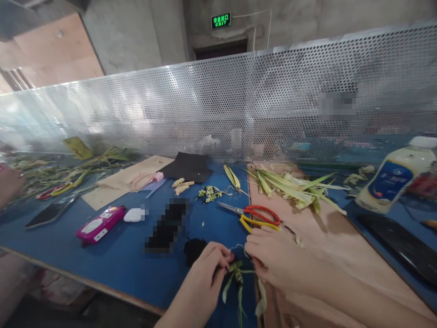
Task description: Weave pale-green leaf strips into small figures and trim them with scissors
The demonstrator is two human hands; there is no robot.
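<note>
My left hand (209,273) is closed in a pinch at the top of a knotted green leaf piece (236,269), whose loose strips hang over the blue table. Beside it on the right, my right hand (268,255) has its fingers pressed together; a thin pale thread (239,246) loops between the two hands and runs to its fingertips. Those fingertips are partly hidden. Just beyond my right hand lie scissors (261,217) with red and yellow handles, blades slightly apart. A black fuzzy bundle (194,251) touches the area behind my left hand.
Leaf strips (293,184) lie on a brown board (327,232) at right, near a bottle (392,177) and a dark phone (399,243). A magenta device (101,225) and white case (134,215) sit left. Another person's hand (10,184) shows far left. A perforated metal screen (211,105) bounds the back.
</note>
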